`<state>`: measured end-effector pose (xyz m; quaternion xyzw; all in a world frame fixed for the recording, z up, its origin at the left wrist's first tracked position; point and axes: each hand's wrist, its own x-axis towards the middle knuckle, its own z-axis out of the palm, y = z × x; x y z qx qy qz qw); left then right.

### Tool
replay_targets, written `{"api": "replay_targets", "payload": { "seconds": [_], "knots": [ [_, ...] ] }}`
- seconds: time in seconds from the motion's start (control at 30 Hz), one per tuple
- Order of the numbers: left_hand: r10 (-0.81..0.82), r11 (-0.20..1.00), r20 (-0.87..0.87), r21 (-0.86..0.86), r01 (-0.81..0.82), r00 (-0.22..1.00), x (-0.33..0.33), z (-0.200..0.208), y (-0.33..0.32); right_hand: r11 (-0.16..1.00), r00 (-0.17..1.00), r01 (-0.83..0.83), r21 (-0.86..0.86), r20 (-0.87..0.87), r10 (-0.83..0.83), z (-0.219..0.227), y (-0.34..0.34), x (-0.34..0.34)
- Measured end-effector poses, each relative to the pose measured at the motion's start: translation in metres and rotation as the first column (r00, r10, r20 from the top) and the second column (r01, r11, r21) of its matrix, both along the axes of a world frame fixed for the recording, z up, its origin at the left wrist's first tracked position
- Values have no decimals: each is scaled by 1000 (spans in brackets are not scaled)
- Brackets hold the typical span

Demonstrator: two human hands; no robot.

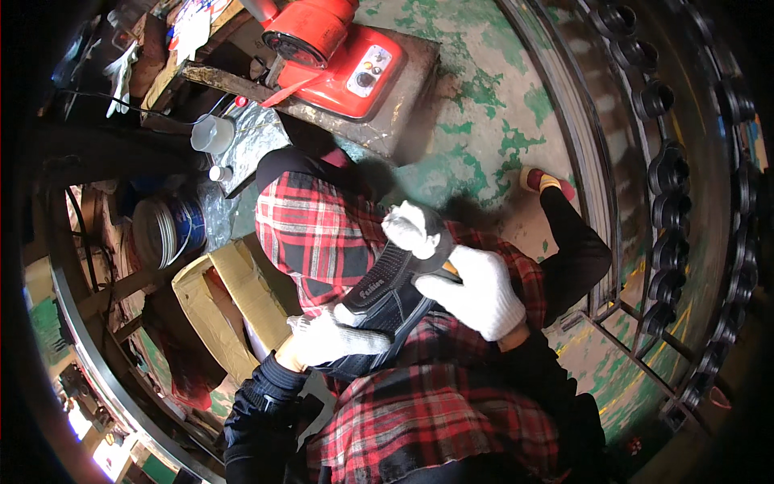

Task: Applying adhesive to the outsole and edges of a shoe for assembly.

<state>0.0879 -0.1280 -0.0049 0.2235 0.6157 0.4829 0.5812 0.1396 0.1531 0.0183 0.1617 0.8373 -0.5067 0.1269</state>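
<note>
Across my lap lies a black slipper [383,289] with a textured footbed, its long side slanting up to the right. My left hand [330,340], in a white knit glove, is closed around its lower end. On the other side my right hand [476,294], gloved the same way, has its fingers curled at the upper end. A bit of orange-brown handle [451,269] shows by those fingers; most of it is hidden. Just beyond is a bunched white cloth [413,230] against a dark rounded part. Whether cloth and handle are joined, I cannot tell.
A red machine [347,68] with a control panel stands on a block ahead. At left are an open cardboard box [214,302], a plastic cup [212,134], a small white bottle [220,173] and a bucket [169,230]. Racks of black slippers [669,210] line the right.
</note>
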Motion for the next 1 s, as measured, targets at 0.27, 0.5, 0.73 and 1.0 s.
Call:
{"api": "replay_targets", "payload": {
  "seconds": [0.27,0.5,0.73,1.0],
  "knots": [
    [-59,983,-361,143,118,931,14,-31,-19,992,993,-121,23,2,121,4,3,8],
    [-81,993,-303,54,102,950,14,-26,-10,995,998,-43,-88,-59,38,12,3,10],
    [111,984,188,-157,-82,976,15,-23,-4,984,984,-178,-9,-3,178,14,13,16],
    [-141,958,-531,139,250,835,10,-18,-4,978,981,-193,83,-8,195,14,7,20]
  ]
}}
